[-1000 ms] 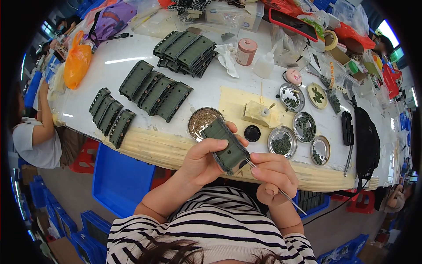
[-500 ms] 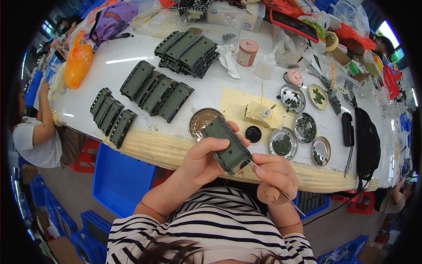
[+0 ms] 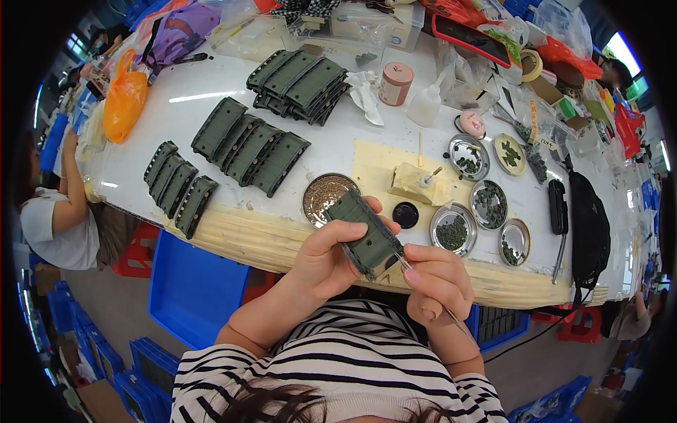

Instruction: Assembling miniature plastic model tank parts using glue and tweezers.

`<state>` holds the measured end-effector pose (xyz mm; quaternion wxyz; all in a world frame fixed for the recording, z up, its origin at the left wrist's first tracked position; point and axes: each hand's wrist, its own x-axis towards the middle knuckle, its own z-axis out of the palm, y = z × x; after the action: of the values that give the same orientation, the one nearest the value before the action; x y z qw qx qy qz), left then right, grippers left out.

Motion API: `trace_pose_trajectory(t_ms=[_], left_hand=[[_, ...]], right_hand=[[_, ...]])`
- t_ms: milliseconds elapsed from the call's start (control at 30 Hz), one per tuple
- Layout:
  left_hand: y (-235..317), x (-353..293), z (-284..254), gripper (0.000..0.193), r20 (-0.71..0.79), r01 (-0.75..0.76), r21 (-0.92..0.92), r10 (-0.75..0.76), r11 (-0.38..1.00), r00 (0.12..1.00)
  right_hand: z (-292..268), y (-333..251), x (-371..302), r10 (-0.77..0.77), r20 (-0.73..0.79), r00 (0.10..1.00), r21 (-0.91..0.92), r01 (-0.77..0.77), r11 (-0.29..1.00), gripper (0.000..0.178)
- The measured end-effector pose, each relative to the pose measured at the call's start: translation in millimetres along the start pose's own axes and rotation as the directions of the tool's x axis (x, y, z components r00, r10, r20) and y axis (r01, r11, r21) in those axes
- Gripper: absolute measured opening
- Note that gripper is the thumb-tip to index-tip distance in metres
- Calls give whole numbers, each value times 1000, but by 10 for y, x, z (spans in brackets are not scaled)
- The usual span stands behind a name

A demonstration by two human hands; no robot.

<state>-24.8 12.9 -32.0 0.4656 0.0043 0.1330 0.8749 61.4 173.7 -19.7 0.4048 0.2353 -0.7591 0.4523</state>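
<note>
My left hand (image 3: 321,257) is closed round a dark green curved plastic panel (image 3: 368,243), tilted over the table's front edge, thumb on its top face. In my right hand (image 3: 441,282) is a pair of thin metal tweezers (image 3: 460,324), their tips at the panel's lower right edge. Whether the tips pinch a small part there is too small to tell. Just behind the panel stands a round metal dish (image 3: 315,201) of brownish grains, partly covered by it. Similar green panels (image 3: 250,146) lie in rows at the left, beside a stack of them (image 3: 300,81).
Small metal dishes (image 3: 452,247) with green bits stand at the right, near a yellowish block (image 3: 409,185) and a black round cap (image 3: 405,214). A pink tin (image 3: 396,84) and a white squeeze bottle (image 3: 425,107) stand farther back. Below the table's left edge is a blue bin (image 3: 190,282).
My right hand and the tweezers have shifted slightly to the left, the tips staying at the panel's edge. The left hand and panel have hardly moved.
</note>
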Motion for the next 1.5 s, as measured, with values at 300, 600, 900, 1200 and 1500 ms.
trace_pose_trajectory(t_ms=[300, 600, 900, 1200, 1500], left_hand=[[-36, -10, 9, 37, 0, -9, -31, 9, 999, 1000], [-1, 1, 18, 37, -20, 0, 30, 0, 1000, 1000], [75, 16, 40, 35, -14, 50, 64, -49, 997, 999], [51, 40, 38, 33, -33, 74, -15, -74, 997, 997], [60, 42, 54, 32, -40, 71, -11, -72, 997, 997]], right_hand=[[16, -20, -4, 1, -24, 1000, -29, -2, 1000, 28], [23, -14, -4, 21, -29, 999, -19, -22, 1000, 32], [-24, 3, 24, 25, 16, 1000, 20, -26, 999, 36], [-8, 17, 2, 42, -12, 999, 16, -42, 999, 35], [1, 20, 5, 25, -29, 999, -3, -25, 1000, 34]])
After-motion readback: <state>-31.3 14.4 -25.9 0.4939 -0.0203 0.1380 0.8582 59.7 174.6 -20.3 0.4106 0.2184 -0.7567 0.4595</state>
